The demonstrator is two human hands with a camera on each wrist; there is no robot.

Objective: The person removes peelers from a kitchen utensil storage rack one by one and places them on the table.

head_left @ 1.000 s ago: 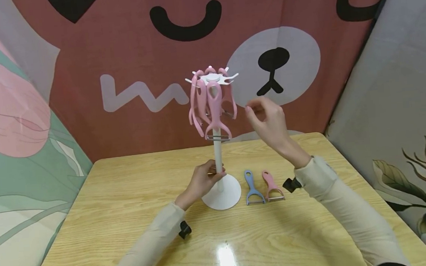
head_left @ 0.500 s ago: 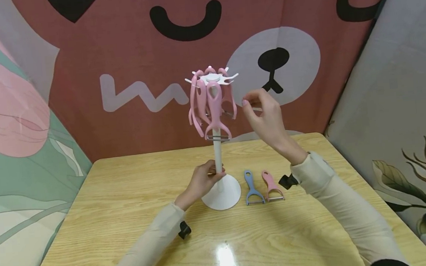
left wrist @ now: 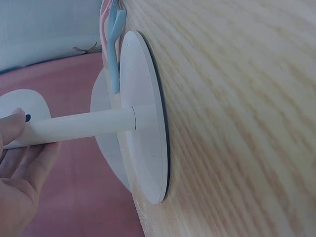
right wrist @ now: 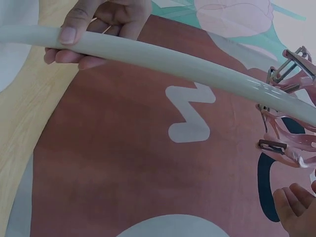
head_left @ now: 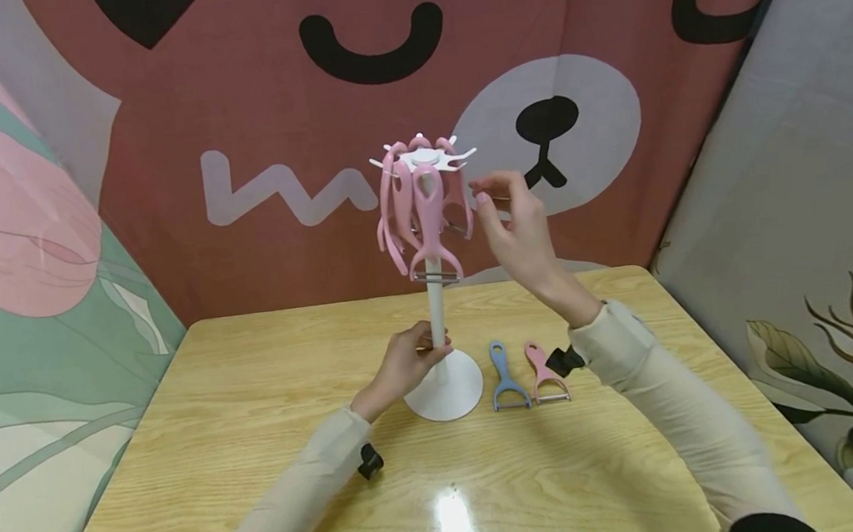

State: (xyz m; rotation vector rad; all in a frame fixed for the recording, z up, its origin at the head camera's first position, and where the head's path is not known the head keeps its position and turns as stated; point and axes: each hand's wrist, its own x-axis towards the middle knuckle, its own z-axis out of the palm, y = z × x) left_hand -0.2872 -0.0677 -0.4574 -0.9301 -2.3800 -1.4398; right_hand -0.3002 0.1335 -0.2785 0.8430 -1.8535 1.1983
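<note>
A white display stand (head_left: 444,388) stands upright on the table, with several pink peelers (head_left: 429,207) hanging from the hooks at its top. Low on the pole, my left hand (head_left: 400,360) grips it; the left wrist view also shows fingers and thumb round the white pole (left wrist: 84,124). Just right of the hanging peelers, my right hand (head_left: 521,229) is raised with bent fingers, thumb apart from index. Nothing shows between them. In the right wrist view, part of that right hand (right wrist: 298,207) appears below the peelers' blades.
On the table right of the stand's base lie a blue peeler (head_left: 505,377) and a pink peeler (head_left: 543,369). Behind the wooden table (head_left: 285,469) hangs a printed cloth (head_left: 246,71). Patterned cloths also stand at left and right.
My right hand has moved left and slightly up, closer to the hanging peelers, and its thumb and index have parted. The left hand and the stand stay in place.
</note>
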